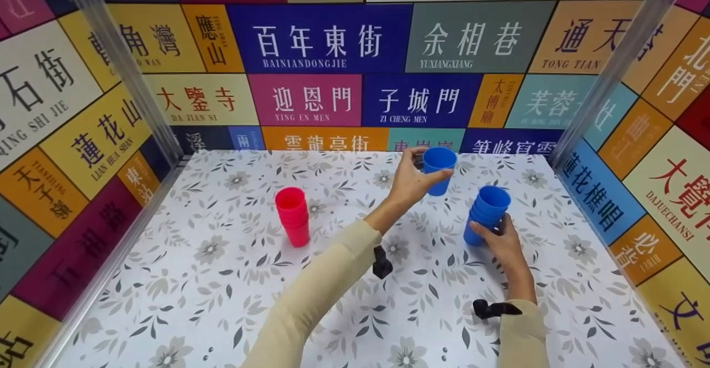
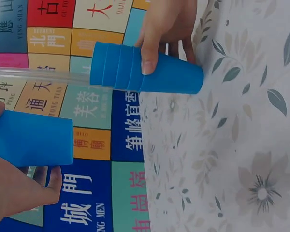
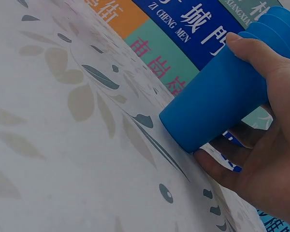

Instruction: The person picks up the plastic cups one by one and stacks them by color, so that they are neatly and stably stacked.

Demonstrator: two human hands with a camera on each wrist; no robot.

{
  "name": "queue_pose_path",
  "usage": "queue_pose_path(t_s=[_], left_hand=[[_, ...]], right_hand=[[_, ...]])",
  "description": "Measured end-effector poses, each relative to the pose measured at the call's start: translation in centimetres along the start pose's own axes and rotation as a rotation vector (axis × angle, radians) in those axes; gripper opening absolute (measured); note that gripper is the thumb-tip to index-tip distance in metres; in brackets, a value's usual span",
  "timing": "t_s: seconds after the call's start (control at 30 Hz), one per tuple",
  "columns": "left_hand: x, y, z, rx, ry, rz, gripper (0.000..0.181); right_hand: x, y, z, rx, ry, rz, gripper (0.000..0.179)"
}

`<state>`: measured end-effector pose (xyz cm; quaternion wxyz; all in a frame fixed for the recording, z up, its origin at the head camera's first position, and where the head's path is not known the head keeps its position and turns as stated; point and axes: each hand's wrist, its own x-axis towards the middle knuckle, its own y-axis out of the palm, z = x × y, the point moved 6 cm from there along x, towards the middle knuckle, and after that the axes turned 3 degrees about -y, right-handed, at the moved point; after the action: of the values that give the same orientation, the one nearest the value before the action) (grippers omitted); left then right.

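Note:
My left hand (image 1: 411,179) grips a single blue cup (image 1: 440,171) near the back of the table, its thumb across the near side. In the left wrist view that cup (image 2: 34,138) hangs above the tabletop. To the right, my right hand (image 1: 501,241) grips a stack of nested blue cups (image 1: 488,215) around its lower part. The right wrist view has this stack (image 3: 222,92) upright, its base close to the cloth and several rims layered at the top. A stack of red cups (image 1: 292,216) stands left of both hands, touched by neither.
A white tablecloth with grey leaves and flowers (image 1: 211,296) covers the table. Panels with colourful place-name signs (image 1: 316,40) rise behind and at both sides. Clear corner posts (image 1: 602,79) stand at the back corners. Each wrist wears a small black device (image 1: 381,262).

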<state>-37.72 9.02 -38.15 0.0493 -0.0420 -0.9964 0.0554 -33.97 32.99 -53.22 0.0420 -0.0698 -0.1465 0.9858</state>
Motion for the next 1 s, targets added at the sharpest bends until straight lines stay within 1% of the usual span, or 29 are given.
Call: queue_pose_path(t_s=[0.1,0.17,0.27,0.33,0.5,0.77,0.87,1.0], left_hand=[[0.0,1.0,-0.6,0.029,0.008,0.022,0.069],[0.0,1.8,-1.0,0.047,0.015,0.040,0.068],[0.1,2.9,-1.4,0.050,0.027,0.071,0.067],[0.2,3.6,-1.4,0.051,0.028,0.087,0.068],[0.1,5.0,-1.4,0.061,0.007,0.117,0.067],[-0.2,7.2,-1.9,0.054,0.013,0.172,0.068],[-0.2,7.9,-1.8,0.050,0.007,0.182,0.067],[-0.3,8.6,-1.8,0.069,0.001,0.192,0.065]], right_hand=[[-0.1,0.1,-0.1,-0.014,0.001,-0.002,0.110],[-0.1,0.0,-0.1,-0.017,-0.012,-0.010,0.109],[0.0,0.0,-0.1,-0.025,-0.019,-0.017,0.108],[0.0,-0.1,-0.1,-0.025,-0.024,-0.019,0.108],[0.0,-0.1,0.0,-0.031,-0.021,-0.010,0.110],[-0.2,-0.2,-0.2,-0.031,-0.018,-0.010,0.110],[-0.1,-0.2,-0.2,-0.040,-0.021,-0.009,0.109],[0.1,-0.3,-0.1,-0.064,-0.017,-0.001,0.110]])
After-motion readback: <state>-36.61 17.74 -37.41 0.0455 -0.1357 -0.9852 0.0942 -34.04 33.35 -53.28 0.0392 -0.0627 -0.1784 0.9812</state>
